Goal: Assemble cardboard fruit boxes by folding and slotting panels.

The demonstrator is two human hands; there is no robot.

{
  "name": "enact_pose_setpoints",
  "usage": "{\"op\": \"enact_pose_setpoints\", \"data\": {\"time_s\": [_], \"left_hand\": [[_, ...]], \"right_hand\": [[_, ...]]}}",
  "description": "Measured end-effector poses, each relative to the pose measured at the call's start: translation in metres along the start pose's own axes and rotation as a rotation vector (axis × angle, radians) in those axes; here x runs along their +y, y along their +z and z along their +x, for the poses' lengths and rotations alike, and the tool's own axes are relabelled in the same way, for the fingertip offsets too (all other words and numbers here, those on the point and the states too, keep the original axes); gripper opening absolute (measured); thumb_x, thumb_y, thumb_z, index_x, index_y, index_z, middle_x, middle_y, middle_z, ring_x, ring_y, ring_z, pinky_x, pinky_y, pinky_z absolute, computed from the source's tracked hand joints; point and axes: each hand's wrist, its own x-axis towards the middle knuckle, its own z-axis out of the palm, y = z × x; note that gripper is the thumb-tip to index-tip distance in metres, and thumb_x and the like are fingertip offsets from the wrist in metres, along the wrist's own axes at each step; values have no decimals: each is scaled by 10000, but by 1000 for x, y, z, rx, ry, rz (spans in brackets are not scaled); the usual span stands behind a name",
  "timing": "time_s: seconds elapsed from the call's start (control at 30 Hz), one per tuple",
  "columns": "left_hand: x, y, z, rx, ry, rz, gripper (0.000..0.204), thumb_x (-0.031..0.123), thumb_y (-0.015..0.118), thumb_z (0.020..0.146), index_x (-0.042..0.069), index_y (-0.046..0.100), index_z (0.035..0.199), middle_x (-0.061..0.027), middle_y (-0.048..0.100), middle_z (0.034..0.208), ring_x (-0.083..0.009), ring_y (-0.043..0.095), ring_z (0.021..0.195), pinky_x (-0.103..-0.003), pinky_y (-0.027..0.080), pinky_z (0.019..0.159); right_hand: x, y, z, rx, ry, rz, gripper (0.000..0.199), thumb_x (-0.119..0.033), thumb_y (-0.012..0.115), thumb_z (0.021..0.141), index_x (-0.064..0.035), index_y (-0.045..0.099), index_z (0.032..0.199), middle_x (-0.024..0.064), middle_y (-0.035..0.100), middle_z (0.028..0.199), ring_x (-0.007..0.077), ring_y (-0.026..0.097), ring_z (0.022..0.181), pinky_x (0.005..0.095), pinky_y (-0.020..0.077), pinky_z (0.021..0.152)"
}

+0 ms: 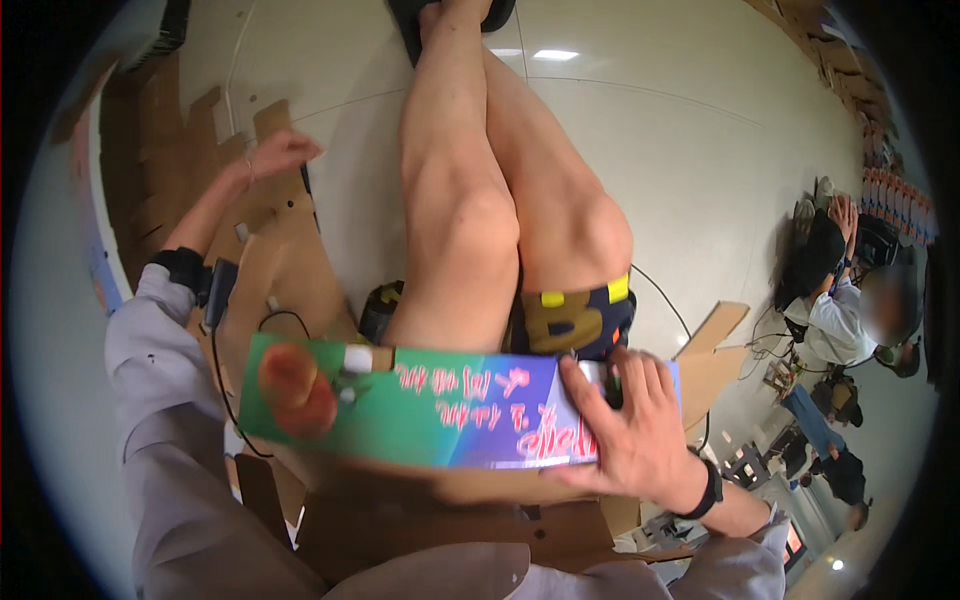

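Across my lap lies a long cardboard fruit box (430,415), printed green to blue-purple with peaches at its left end and lettering that appears upside down. My right hand (640,435), with a dark band at the wrist, grips the box's right end, thumb and fingers bent over its upper edge. A small dark green thing partly shows between thumb and fingers; I cannot make out what it is. Out to the far left, my left hand (284,155) is away from the box, above brown cardboard (275,225). Its fingers are curled together; anything in them is hidden.
Brown cardboard pieces (190,150) stand along the left. A black device with a cable (222,290) hangs by my left forearm. More cardboard (715,335) juts out at right. Other people (840,320) sit on the right side, near stacked printed boxes (895,205). The floor (690,150) is pale tile.
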Motion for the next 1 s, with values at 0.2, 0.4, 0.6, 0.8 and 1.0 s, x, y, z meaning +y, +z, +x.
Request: {"op": "enact_pose_setpoints", "data": {"time_s": [0.2, 0.4, 0.6, 0.8, 1.0], "left_hand": [[-99, 22, 3, -3, 132, 941, 240, 225, 702, 799, 97, 705, 1002, -108, 611, 1135, -279, 572, 1086, -447, 452, 976], [-110, 17, -6, 36, 427, 1294, 378, 296, 751, 755, 122, 659, 1078, -105, 580, 1165, -291, 489, 1209, -465, 362, 1081], [-88, 23, -8, 215, 265, 1361, 412, 365, 724, 790, 119, 660, 1114, -118, 625, 1102, -287, 475, 1239, -449, 320, 1130], [-40, 27, 26, -192, -70, 1482, 370, 379, 699, 839, 102, 725, 1083, -138, 696, 1103, -282, 569, 1217, -407, 392, 1097], [-44, 34, 25, -210, -563, 1138, 583, 545, 510, 953, 53, 681, 1214, -167, 662, 1247, -309, 628, 1176, -436, 498, 988]], "right_hand": [[-19, -2, 17, -132, 38, -18, 807, -760, 577, 756, -145, 634, 1275, 267, 525, 1063, 401, 534, 937, 540, 440, 885], [-22, -2, 21, -118, 42, -6, 798, -758, 576, 758, -149, 641, 1269, 267, 531, 1061, 401, 539, 926, 550, 439, 885], [-22, 2, 15, -94, 50, 2, 806, -760, 576, 755, -148, 636, 1277, 262, 534, 1073, 395, 543, 925, 539, 438, 892], [-21, 3, 13, -85, 69, 5, 812, -770, 566, 753, -152, 639, 1275, 256, 536, 1080, 388, 548, 925, 536, 436, 898], [-21, 1, 16, -91, 80, -1, 818, -775, 582, 732, -156, 651, 1262, 255, 536, 1072, 389, 548, 925, 538, 437, 895]]}}
